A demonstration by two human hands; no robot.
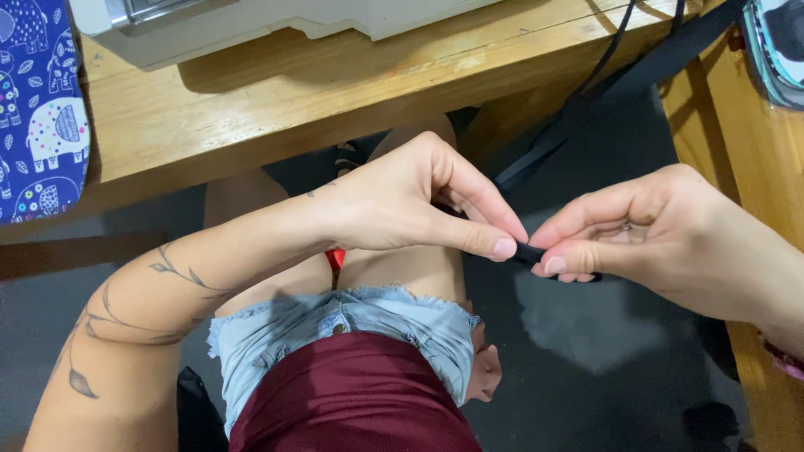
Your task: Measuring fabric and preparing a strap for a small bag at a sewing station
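Pinching a black strap [529, 252] between them, the 2 hands meet just in front of the wooden table [276, 100], over the person's lap. The left hand [419, 205] has thumb and forefinger pressed together on the strap's near end, its other fingers curled above. The right hand [645, 230] nips the same end from the other side, thumb underneath and forefinger on top, so the fingertips of both hands nearly touch with only a short black piece showing between them. From there the strap runs up and away toward the table's front edge, where it joins wider black webbing [662, 54] draped over the tabletop. On the table's far side sits the white base of a sewing machine [276, 21], and at the table's left end hangs a blue cloth printed with elephants [38, 109]. Below the table edge, the person's knees, light denim shorts [335, 322] and a dark red top [352, 398] show against a dark grey floor [603, 360].
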